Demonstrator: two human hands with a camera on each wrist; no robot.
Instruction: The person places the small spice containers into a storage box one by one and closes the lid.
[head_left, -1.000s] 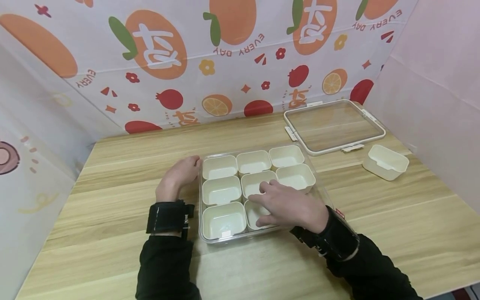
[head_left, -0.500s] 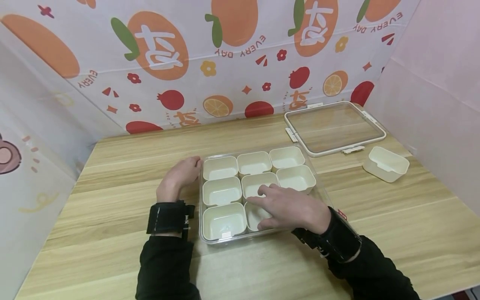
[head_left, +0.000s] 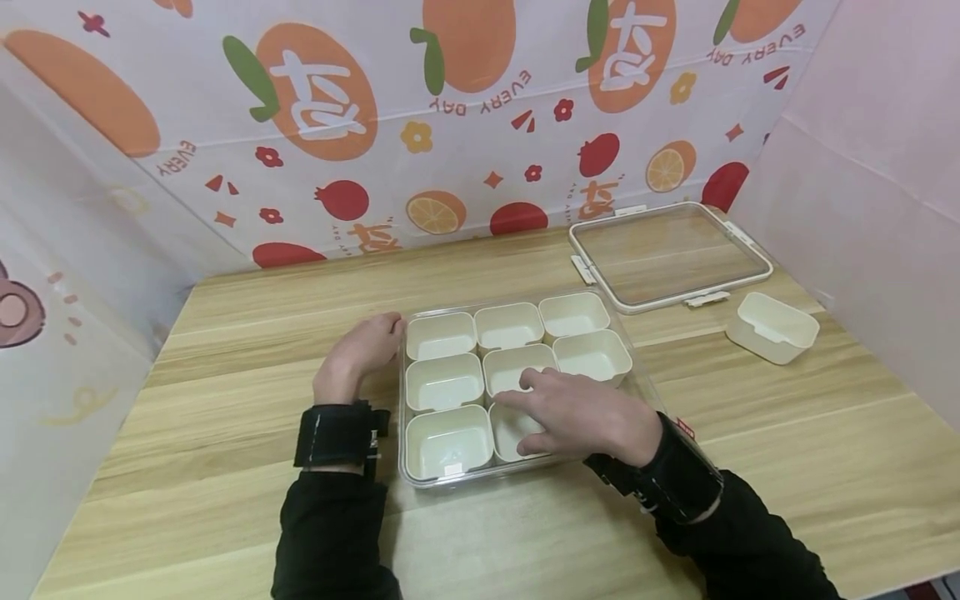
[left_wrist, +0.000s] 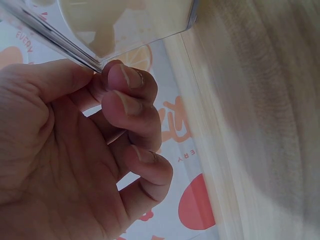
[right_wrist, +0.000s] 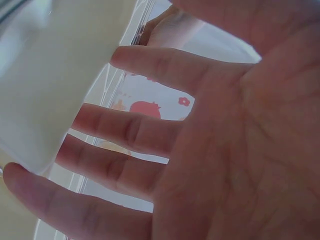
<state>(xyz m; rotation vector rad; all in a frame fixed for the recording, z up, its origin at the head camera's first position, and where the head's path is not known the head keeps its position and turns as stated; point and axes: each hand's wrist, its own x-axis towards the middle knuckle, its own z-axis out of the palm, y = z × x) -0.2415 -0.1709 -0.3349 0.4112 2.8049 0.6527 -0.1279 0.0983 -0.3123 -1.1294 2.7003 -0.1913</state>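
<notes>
A clear box (head_left: pixel 401 433) holds several cream bins (head_left: pixel 448 442) set in rows. At its far left side my left hand (head_left: pixel 367 343) pinches the clear rim between thumb and index finger, the other fingers curled loosely, as the left wrist view shows. My right hand (head_left: pixel 581 412) is over the front of the box, hiding its front right part. Its fingers are spread and nearly straight. In the right wrist view the fingertips are right at the edge of a cream bin (right_wrist: pixel 55 75). The front middle bin (head_left: pixel 508 429) is partly covered by this hand.
A clear lid (head_left: pixel 667 254) with a white frame and clips lies at the back right of the wooden table (head_left: pixel 225 400). One loose cream bin (head_left: pixel 772 327) stands near the right edge. Fruit-printed cloth (head_left: pixel 480 125) hangs behind the table.
The camera view shifts very slightly. Both hands, the box, the lid and the loose bin stay practically where they were.
</notes>
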